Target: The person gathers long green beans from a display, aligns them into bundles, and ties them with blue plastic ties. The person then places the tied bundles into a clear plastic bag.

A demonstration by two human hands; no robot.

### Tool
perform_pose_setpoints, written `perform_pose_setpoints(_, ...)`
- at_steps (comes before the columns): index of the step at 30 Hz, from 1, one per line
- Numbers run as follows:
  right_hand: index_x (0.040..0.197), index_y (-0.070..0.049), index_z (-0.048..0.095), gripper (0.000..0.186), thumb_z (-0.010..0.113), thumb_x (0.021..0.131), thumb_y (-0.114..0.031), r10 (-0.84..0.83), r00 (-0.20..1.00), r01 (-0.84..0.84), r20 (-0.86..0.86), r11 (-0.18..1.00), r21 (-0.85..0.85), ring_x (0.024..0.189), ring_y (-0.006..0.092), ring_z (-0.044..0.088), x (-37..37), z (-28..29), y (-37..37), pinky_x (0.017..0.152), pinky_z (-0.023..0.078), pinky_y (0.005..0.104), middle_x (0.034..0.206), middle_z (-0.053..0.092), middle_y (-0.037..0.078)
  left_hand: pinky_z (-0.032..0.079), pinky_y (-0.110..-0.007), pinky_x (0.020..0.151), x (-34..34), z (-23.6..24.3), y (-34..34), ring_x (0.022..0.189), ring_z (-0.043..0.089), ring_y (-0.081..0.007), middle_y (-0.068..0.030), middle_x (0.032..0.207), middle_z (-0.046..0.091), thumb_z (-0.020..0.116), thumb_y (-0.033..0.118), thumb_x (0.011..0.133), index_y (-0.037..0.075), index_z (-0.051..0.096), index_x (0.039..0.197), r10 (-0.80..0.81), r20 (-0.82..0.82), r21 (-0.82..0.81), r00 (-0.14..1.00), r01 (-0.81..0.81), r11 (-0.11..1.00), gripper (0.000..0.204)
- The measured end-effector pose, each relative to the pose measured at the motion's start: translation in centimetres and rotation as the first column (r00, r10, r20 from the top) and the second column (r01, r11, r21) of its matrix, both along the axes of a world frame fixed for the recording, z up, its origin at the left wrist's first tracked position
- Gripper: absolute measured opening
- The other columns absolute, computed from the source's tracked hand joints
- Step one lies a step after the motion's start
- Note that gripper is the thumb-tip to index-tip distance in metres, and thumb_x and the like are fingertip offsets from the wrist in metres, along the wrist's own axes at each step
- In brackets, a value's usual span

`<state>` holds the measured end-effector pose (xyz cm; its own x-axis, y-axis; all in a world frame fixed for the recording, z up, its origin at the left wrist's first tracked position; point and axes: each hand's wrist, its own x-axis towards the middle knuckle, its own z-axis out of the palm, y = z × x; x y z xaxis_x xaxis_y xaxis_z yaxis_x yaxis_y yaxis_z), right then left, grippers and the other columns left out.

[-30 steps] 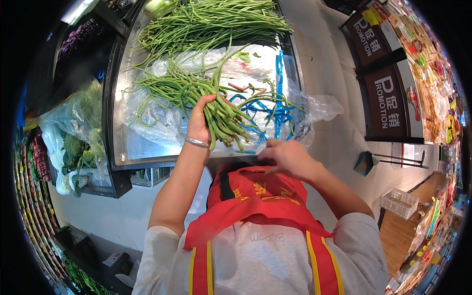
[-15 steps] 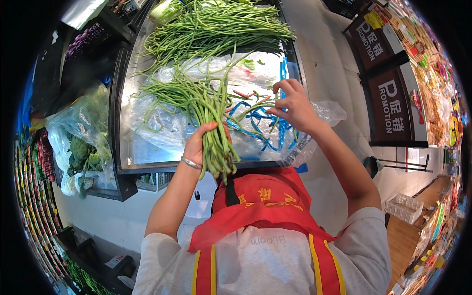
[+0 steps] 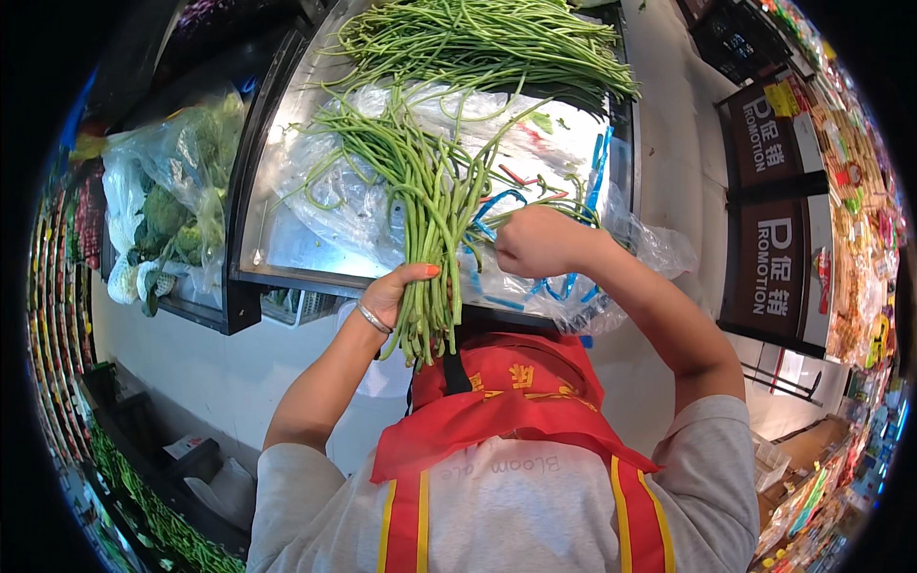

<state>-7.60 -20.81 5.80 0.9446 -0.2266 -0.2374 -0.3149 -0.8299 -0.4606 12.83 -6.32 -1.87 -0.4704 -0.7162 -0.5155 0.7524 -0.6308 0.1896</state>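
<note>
A bunch of long green beans (image 3: 430, 220) is gripped near its stem ends by my left hand (image 3: 389, 298), its tips fanning out over the display counter. My right hand (image 3: 541, 244) is curled into a fist just to the right of the bunch, with its fingertips turned under. What it holds, if anything, is hidden. Blue plastic ties (image 3: 594, 181) lie in a tangle around and beyond this hand, among loose beans and a few reddish strips (image 3: 519, 177). Clear plastic sheeting (image 3: 373, 234) covers the counter beneath the bunch.
A large heap of long beans (image 3: 487, 48) fills the far end of the counter (image 3: 272, 196). To the left, bagged broccoli (image 3: 167, 212) sits in a lower bin. Dark signboards (image 3: 776, 267) and shelves of packaged goods stand across the aisle at right.
My right hand has come nearer and slightly left, its fingers going from a raised, parted pinch to a fist. My left hand keeps the bean bunch. The whole view has shifted.
</note>
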Motion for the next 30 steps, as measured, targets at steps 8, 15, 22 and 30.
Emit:
perform_pose_setpoints(8,0.141,-0.007,0.014,0.087,0.068,0.073,-0.014,-0.127,0.876,0.266,-0.465,0.932,0.247,0.059,0.0227,0.063,2.3,1.3,-0.9,0.052,0.051,0.0326,0.082,0.063,0.021,0.055,-0.04,0.072,0.3,0.2,0.5,0.081,0.063,-0.0252,-0.0154,0.094,0.061,0.061,0.013,0.078,-0.002,0.048,0.115,0.019,0.06,-0.04,0.998,-0.017,0.999,0.042)
perform_pose_setpoints(15,0.139,-0.002,0.0,0.094,0.068,0.079,-0.028,0.021,0.983,0.177,-0.182,-0.375,0.91,0.107,0.0329,0.054,-0.8,-6.9,0.2,0.089,0.048,0.0405,0.127,0.039,0.025,0.052,-0.035,0.079,0.4,0.3,0.7,0.089,0.061,-0.0231,-0.0141,0.105,0.058,0.064,0.014,0.078,-0.002,0.047,0.119,-0.085,0.191,-0.133,0.978,0.112,0.985,0.047)
perform_pose_setpoints(22,0.116,-0.008,0.046,0.063,0.071,0.072,-0.045,-0.453,0.778,0.148,-0.436,-0.542,0.827,0.1,0.0216,0.053,3.9,-9.0,7.9,0.081,0.046,0.04,0.112,0.052,0.008,0.043,-0.038,0.084,-0.9,-0.3,0.8,0.095,0.054,-0.0293,-0.0114,0.101,0.058,0.05,0.018,0.087,0.005,0.049,0.119,0.156,0.982,-0.187,0.104,0.59,0.785,0.035)
perform_pose_setpoints(30,0.11,-0.01,0.051,0.045,0.071,0.076,-0.032,-0.68,0.524,0.001,-0.513,-0.603,0.798,0.08,0.0143,0.058,7.5,-9.0,11.5,0.068,0.05,0.0297,0.094,0.059,0.002,0.037,-0.038,0.086,-2.0,1.3,3.5,0.095,0.046,-0.0355,-0.0216,0.104,0.047,0.047,0.01,0.086,-0.008,0.029,0.131,0.402,0.9,-0.34,-0.17,0.307,0.889,0.051)
